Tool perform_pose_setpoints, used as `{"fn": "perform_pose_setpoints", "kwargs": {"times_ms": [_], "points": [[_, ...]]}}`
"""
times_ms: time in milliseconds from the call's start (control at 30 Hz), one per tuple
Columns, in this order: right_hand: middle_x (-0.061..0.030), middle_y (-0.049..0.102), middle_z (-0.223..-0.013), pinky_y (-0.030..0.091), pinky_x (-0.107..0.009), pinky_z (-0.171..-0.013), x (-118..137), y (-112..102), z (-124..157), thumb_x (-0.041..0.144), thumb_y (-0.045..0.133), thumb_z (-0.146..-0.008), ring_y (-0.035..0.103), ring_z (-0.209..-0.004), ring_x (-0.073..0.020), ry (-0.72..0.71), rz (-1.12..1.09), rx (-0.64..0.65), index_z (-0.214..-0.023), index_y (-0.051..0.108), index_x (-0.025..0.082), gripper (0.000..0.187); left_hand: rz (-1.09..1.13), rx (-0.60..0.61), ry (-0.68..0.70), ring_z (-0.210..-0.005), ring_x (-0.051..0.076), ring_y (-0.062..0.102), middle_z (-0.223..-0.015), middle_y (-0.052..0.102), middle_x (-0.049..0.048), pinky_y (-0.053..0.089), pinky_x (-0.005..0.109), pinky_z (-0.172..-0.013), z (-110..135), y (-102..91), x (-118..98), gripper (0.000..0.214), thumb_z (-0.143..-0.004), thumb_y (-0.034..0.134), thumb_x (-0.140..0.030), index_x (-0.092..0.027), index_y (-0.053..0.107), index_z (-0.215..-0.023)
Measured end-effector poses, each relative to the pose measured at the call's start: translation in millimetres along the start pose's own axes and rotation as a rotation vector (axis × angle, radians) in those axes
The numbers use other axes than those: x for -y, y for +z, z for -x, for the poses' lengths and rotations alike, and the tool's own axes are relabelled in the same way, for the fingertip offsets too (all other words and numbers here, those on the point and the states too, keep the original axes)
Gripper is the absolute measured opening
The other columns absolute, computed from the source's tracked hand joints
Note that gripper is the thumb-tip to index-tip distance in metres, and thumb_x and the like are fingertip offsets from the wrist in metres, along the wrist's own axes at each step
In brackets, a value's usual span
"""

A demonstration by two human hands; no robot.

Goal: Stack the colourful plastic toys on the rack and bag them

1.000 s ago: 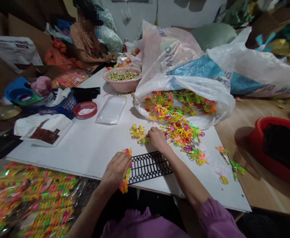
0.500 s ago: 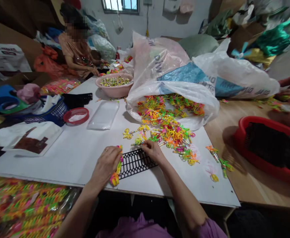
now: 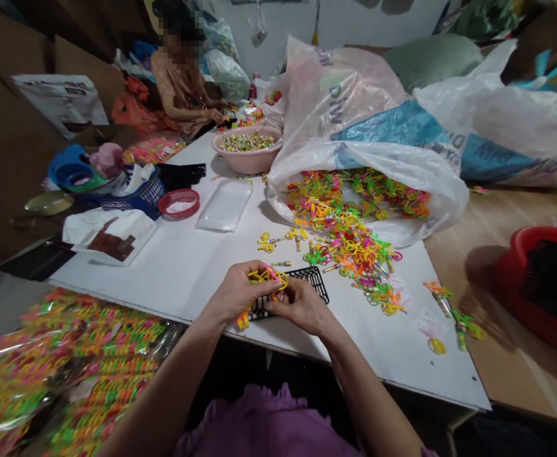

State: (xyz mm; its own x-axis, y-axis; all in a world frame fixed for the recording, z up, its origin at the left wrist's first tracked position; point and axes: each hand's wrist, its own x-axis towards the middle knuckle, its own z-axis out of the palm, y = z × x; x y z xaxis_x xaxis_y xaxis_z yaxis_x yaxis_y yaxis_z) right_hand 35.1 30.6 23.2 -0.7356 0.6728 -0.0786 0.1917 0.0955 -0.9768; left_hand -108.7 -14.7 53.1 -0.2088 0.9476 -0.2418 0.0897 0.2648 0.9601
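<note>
One black grid (image 3: 314, 275) is counted; one pink basin (image 3: 247, 164), one red basket (image 3: 181, 214), one blue basket (image 3: 153, 194) and one red tub (image 3: 519, 261) are found; two white pouches (image 3: 111, 238) are seen; two coloured trinkets (image 3: 443, 304) are laid apart, right of one pile (image 3: 354, 251), whose contents cannot be counted.

The worktable (image 3: 183, 270) and bulging sacks (image 3: 357, 79) suggest a workshop.

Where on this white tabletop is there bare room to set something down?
One bare patch lies between the white-and-brown pouch and the left hand; another lies right of the right hand, between the colourful pile and the near table edge. It is crowded around the black rack beneath the hands and before the open sack.
</note>
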Motion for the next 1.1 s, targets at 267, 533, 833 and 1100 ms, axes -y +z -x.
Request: {"fn": "perform_pose_setpoints", "kwargs": {"times_ms": [267,533,833,1100], "points": [[0.0,0.06,-0.069,0.041,-0.024,-0.061,-61,40,-7,0.028,0.058,-0.073,0.054,-0.062,-0.0139,0.108,0.164,-0.292,-0.079,0.058,0.018,0.011,-0.753,-0.417,0.433,-0.085,0.018,0.059,-0.093,0.064,0.0068,0.048,0.034,-0.079,34,-37.6,38,0.026,-0.08,0.056,-0.034,-0.015,0.061,-0.098],[-0.003,0.056,-0.078,0.041,-0.024,-0.066,-88,76,1,0.015,0.046,-0.077,0.053,-0.073,-0.0157,-0.055,0.369,-0.228,-0.078,0.056,0.018,0.011,-1.102,-0.193,0.586,-0.095,0.02,0.056,-0.098,0.062,0.0079,0.046,0.037,-0.086,59,-13.7,87,0.026,-0.086,0.042,-0.012,-0.017,0.057,-0.107],[-0.0048,0.054,-0.087,0.04,-0.024,-0.065,-76,64,7,0.015,0.046,-0.081,0.052,-0.075,-0.0162,-0.043,0.725,0.005,-0.087,0.053,0.017,0.01,-0.99,-0.111,0.624,-0.092,0.02,0.057,-0.098,0.064,0.0066,0.046,0.035,-0.084,59,-7.5,87,0.026,-0.086,0.051,-0.023,-0.017,0.054,-0.11],[-0.0065,0.056,-0.089,0.041,-0.025,-0.067,-70,69,1,0.013,0.045,-0.083,0.054,-0.072,-0.0154,-0.006,0.873,0.121,-0.089,0.056,0.015,0.013,-1.092,-0.178,0.557,-0.086,0.02,0.058,-0.089,0.065,0.0057,0.046,0.035,-0.079,63,2.7,97,0.024,-0.089,0.043,-0.015,-0.017,0.057,-0.108]]}}
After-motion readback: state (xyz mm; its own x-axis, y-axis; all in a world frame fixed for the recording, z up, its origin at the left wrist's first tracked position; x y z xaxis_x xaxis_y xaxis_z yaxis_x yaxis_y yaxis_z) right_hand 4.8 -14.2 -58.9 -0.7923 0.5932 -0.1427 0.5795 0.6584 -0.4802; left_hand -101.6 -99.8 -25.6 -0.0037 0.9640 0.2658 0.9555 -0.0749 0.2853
